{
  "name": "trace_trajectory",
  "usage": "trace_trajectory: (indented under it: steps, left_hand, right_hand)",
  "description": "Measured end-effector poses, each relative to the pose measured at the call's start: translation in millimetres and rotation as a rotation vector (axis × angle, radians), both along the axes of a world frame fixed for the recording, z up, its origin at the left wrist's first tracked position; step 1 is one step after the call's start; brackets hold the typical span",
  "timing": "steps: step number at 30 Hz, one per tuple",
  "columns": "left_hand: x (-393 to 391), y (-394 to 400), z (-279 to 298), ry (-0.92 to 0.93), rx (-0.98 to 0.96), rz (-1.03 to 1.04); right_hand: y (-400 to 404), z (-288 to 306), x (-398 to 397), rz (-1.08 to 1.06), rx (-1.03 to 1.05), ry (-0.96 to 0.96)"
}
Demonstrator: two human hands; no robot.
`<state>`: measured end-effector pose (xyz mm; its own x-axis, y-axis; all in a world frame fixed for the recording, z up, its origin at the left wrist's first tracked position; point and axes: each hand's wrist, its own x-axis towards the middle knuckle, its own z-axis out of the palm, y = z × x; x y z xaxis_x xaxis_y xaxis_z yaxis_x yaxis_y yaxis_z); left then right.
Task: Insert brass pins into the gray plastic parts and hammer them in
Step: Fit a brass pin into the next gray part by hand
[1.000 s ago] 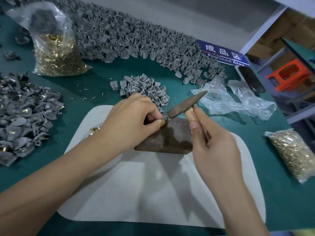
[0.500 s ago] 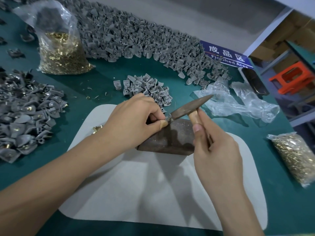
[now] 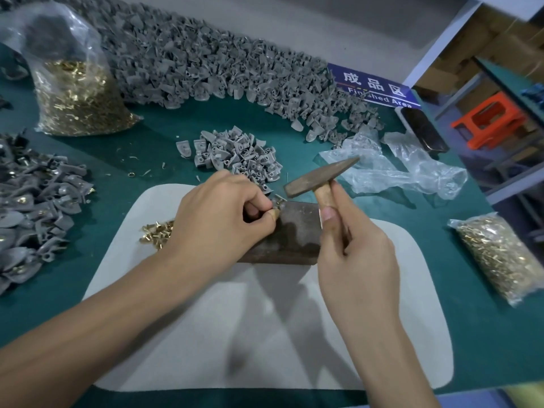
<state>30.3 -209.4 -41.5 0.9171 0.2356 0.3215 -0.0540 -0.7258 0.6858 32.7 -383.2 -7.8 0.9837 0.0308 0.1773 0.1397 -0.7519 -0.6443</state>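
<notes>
Head view, only one. Left hand [image 3: 217,219] sits at the far left end of the dark block [image 3: 291,231], thumb and forefinger pinching a gray plastic part [image 3: 278,200] on the block's top; the part is mostly hidden by the fingers and the pin in it can't be made out. Right hand [image 3: 353,245] is wrapped round the wooden handle of the hammer [image 3: 321,176], thumb along the shaft. Hammer head is raised, off the part, hanging just above and to the right of it.

Block rests on a pale mat [image 3: 265,319] at the near-middle of the green bench [image 3: 471,334]. Loose brass pins [image 3: 156,231] lie on the mat's left side, partly behind the left wrist. Small pile of gray parts [image 3: 235,154] just beyond the mat. Long heap of gray parts [image 3: 206,63] runs along the far edge; another heap with brass showing [image 3: 32,207] at the left edge. Bag of pins [image 3: 73,98] at the far left, second bag [image 3: 500,257] at the right edge. Blue "Finished Area" sign [image 3: 374,86] at the far right, crumpled clear plastic [image 3: 397,169] in front of it.

Step, as judged: hammering stage, between strikes. Next move calls for a short straight blow on the pin, fingertips clear of the head, part held flat on the block so the pin doesn't skew.
</notes>
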Motion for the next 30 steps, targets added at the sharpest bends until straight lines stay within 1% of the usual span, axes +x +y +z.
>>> trace_trajectory:
  steps: [4, 7, 10, 13, 17, 20, 30]
  left_hand:
    - [-1, 1, 1, 0.003, 0.008, -0.001]
    - [-1, 2, 1, 0.007, 0.014, -0.008]
    - [-1, 3, 2, 0.006, 0.008, -0.017]
    - [0, 3, 2, 0.008, 0.0, -0.022]
    - [0, 3, 0, 0.008, -0.015, -0.021]
    - [1, 3, 0, 0.005, -0.016, -0.022]
    - [0, 1, 0, -0.002, -0.033, -0.013]
  right_hand:
    - [-1, 0, 0, 0.044, -0.042, 0.043]
    - [-4, -1, 3, 0.001, 0.01, -0.005]
    - [-4, -2, 3, 0.028, -0.002, 0.024]
    - [-5, -3, 4, -0.001, 0.06, -0.003]
    - [-1, -5, 1, 0.071, 0.015, 0.025]
    - [-5, -7, 4, 0.052, 0.058, 0.02]
    - [-7, -16, 7, 0.166, 0.195, 0.036]
